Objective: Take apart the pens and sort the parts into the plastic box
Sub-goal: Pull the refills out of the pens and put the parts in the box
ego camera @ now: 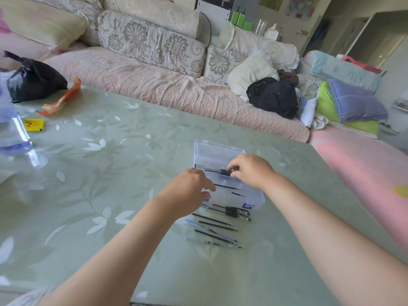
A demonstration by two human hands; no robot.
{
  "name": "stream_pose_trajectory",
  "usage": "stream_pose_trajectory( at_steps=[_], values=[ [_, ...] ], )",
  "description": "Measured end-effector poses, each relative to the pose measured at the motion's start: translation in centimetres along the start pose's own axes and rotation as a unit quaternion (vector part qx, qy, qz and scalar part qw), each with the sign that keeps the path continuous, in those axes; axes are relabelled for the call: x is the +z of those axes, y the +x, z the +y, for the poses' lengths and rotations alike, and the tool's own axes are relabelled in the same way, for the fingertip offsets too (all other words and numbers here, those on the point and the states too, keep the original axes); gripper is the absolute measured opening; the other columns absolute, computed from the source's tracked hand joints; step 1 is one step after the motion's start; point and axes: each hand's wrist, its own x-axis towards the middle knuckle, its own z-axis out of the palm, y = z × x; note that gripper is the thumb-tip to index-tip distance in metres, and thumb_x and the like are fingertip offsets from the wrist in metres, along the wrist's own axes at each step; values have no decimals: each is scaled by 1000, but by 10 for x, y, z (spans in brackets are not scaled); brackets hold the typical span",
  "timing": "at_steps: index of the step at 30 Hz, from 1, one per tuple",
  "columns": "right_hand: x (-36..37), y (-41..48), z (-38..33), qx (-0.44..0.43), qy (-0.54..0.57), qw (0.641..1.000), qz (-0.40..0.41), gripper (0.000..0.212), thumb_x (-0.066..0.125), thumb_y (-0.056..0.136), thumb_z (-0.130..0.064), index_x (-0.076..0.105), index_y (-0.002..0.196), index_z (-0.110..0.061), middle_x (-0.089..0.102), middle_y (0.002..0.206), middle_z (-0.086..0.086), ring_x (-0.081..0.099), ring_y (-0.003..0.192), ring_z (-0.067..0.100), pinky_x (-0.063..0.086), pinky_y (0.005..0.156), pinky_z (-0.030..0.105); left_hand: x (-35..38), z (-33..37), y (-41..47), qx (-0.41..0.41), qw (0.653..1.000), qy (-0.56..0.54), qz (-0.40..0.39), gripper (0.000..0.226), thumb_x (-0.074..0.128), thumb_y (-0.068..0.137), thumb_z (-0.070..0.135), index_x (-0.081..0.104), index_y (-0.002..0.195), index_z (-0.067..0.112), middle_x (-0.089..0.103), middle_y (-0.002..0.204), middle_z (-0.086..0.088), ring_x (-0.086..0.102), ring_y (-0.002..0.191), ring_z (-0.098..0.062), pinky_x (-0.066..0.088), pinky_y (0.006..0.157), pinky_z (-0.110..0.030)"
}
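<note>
A clear plastic box lies open on the table, its lid raised at the far side. My right hand hovers over the box and pinches a black pen by its grip end. My left hand rests at the box's left edge, fingers curled against it; I cannot tell whether it holds anything. Two thin black refills lie inside the box. In front of the box lie two whole pens, several black refills and a clear barrel.
A green floral table carries a black bag, an orange wrapper, a yellow card and a clear bottle at the far left. A sofa runs behind the table.
</note>
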Motion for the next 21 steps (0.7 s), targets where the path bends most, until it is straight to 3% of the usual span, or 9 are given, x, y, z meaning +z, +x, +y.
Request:
stream_pose_trajectory(
  at_steps=[6,10,15,19,21],
  values=[
    [-2,1,3,16,13,1000,-22,21,63,89,-27,70,108,-34,69,109,-14,59,104,12,40,77,25,0,0,0,-8,1000,0,-1,25,59,94,25,68,117,31,59,109,7,47,106,-10,32,77,-20],
    [-3,-15,1,15,19,998,52,23,60,90,-30,67,111,-34,67,109,-14,58,104,13,42,80,26,-1,3,-3,-2,1000,8,1,27,59,94,26,67,119,30,59,112,6,46,108,-12,35,81,-22],
    [1,-59,-10,-28,88,986,138,20,61,90,-27,67,107,-35,62,98,-16,50,72,2,43,71,26,2,10,-5,32,996,60,56,30,60,91,29,62,121,33,57,113,9,47,108,-14,34,92,-25],
    [13,-97,-14,-31,107,986,123,13,63,88,-27,67,96,-37,56,87,-22,47,63,-6,35,61,17,4,20,-7,55,996,38,65,18,60,92,24,68,108,30,59,96,12,54,97,-12,34,76,-21],
    [19,-109,-13,-25,107,989,96,12,62,87,-28,68,95,-36,59,88,-20,49,67,-3,42,64,21,7,23,-10,56,997,21,44,15,60,92,23,69,101,31,57,90,15,58,89,-12,45,70,-26]
  ],
)
